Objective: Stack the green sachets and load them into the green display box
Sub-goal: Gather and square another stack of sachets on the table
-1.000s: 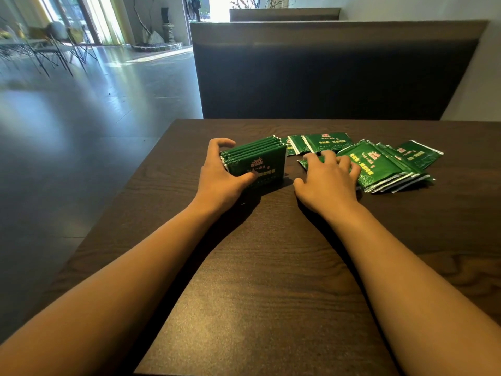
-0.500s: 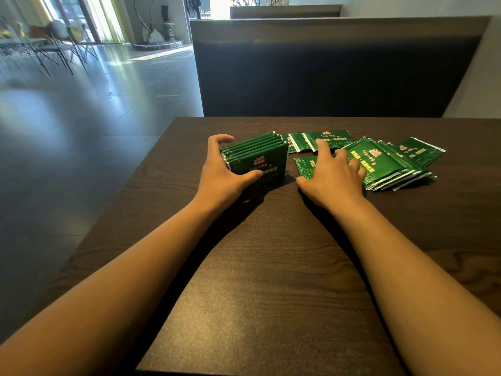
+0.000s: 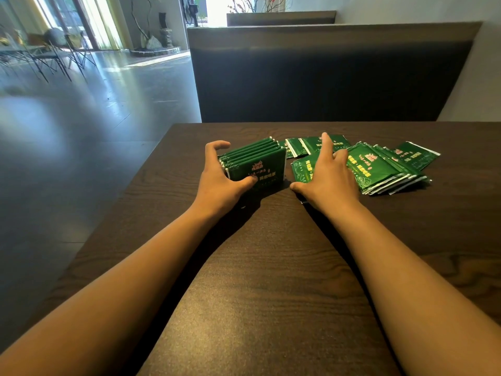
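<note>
A bundle of several green sachets stands on edge on the dark wooden table. My left hand grips the bundle, thumb on its front face and fingers curled round its left end. Just to the right, my right hand lies flat with straight fingers on a loose sachet, the index finger reaching onto the far sachets. A fanned pile of sachets lies at the hand's right side, and one more sachet lies behind it. I cannot make out a display box apart from the bundle.
A dark padded bench back rises right behind the table's far edge. The table's left edge drops to a glossy floor, with chairs far off at the left.
My right hand has slid forward over the loose sachets, its index finger now stretched onto the far ones. My left hand and the bundle have stayed put.
</note>
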